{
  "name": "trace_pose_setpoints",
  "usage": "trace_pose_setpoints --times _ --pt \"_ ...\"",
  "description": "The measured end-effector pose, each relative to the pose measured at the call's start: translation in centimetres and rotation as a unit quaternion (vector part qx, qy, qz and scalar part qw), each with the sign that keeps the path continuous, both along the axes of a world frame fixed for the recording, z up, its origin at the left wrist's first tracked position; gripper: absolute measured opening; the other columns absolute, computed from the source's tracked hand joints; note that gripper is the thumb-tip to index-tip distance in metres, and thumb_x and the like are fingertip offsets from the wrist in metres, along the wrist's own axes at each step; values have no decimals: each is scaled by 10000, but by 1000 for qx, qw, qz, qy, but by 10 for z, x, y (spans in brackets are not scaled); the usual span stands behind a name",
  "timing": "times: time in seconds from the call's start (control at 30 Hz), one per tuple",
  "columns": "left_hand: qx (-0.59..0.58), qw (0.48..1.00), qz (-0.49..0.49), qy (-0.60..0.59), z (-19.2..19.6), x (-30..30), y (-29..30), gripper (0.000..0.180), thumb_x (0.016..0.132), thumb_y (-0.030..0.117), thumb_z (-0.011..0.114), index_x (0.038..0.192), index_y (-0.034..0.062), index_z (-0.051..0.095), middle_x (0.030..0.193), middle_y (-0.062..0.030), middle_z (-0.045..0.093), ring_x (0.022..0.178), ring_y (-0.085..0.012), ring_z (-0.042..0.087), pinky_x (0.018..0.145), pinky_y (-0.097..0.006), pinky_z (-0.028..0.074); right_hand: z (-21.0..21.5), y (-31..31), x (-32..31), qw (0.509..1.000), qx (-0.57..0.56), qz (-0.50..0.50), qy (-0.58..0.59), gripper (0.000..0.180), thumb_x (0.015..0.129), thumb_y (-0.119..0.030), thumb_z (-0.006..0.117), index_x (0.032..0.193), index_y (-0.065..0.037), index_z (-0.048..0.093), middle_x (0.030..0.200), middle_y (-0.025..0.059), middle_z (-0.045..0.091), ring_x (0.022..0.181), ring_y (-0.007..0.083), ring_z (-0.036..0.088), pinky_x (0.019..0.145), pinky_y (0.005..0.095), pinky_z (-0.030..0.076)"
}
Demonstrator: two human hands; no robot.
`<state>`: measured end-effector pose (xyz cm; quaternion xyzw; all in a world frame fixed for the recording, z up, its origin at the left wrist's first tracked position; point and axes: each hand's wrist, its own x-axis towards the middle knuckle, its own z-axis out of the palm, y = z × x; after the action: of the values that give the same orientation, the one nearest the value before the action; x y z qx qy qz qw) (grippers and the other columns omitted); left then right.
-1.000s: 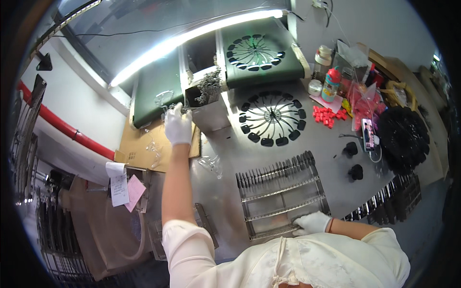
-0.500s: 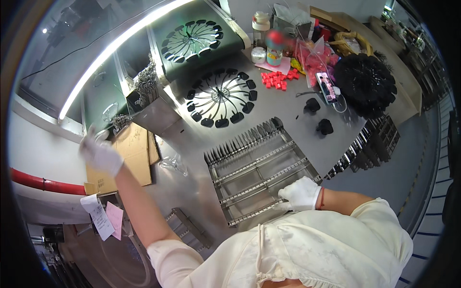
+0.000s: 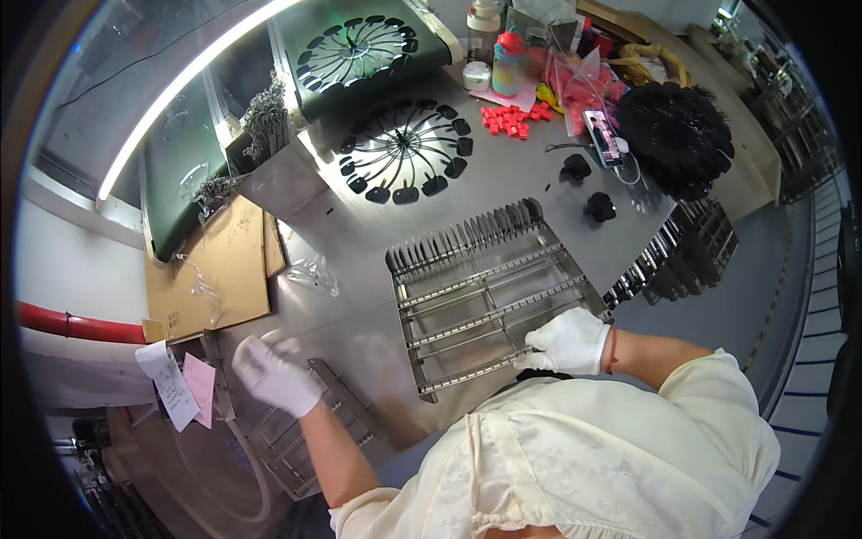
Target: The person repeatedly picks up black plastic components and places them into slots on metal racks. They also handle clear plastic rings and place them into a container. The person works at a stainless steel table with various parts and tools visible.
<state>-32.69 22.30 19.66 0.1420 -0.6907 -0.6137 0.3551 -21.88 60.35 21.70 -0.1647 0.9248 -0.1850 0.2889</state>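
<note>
A slotted metal rack (image 3: 489,314) lies before me on the steel table. Along its far rail stands a row of dark, flat, blade-like pieces (image 3: 467,235). My right hand (image 3: 567,343), in a white glove, is closed at the rack's near right corner, its fingers bent over the frame. Just below those fingers shows a dark shape whose kind I cannot make out. Left of the rack, my white-gloved left hand (image 3: 277,373) is slightly blurred, its fingers apart and nothing visible in them. It hovers above a second slotted metal rack (image 3: 346,409) at the table's near edge.
Black paddle-ended pieces form a ring (image 3: 404,151) on the table; another ring (image 3: 356,54) lies on the green belt (image 3: 413,76). Red pieces (image 3: 514,121), a phone (image 3: 603,139) and a black heap (image 3: 675,142) lie far right. Cardboard (image 3: 211,269) lies left.
My left hand has come from above the cardboard down toward me and rightward. My right hand stays at the rack's corner. The whole view has shifted slightly.
</note>
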Motion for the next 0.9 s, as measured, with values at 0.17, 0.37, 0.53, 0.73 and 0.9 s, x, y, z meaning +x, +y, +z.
trace_pose_setpoints --times 0.17,0.37,0.53,0.73,0.9 --pt "84 967 -183 -159 -60 -3 30 190 1085 174 501 1069 8 593 983 -145 724 780 -179 721 613 -282 582 -6 -5 20 999 27 -9 -21 579 988 -618 487 848 -92 685 767 159 697 734 383 688 671 486 529" --pt "92 963 -194 -164 -39 -11 17 220 1095 196 472 1060 5 575 984 -159 723 814 -199 728 649 -303 599 -13 5 45 999 53 1 -9 547 975 -608 529 824 -104 678 770 136 701 733 355 695 665 465 532" --pt "140 932 -257 -212 -41 -38 1 260 1081 283 506 1068 36 588 989 -162 711 807 -244 721 672 -349 587 -24 19 58 998 52 3 29 536 936 -624 574 776 -125 685 688 117 683 684 341 695 644 459 535" --pt "245 884 -246 -314 -119 -89 -28 261 1094 249 451 1081 10 556 987 -190 704 802 -288 725 648 -362 596 -18 37 60 996 48 31 74 526 909 -604 623 696 -125 668 657 110 671 617 340 676 577 449 521" --pt "328 851 -224 -345 -162 -46 -31 277 1100 247 432 1081 0 556 1084 -212 695 940 -312 724 736 -387 615 -10 40 52 992 25 33 118 542 904 -603 626 665 -117 631 625 101 645 583 319 659 550 447 501"
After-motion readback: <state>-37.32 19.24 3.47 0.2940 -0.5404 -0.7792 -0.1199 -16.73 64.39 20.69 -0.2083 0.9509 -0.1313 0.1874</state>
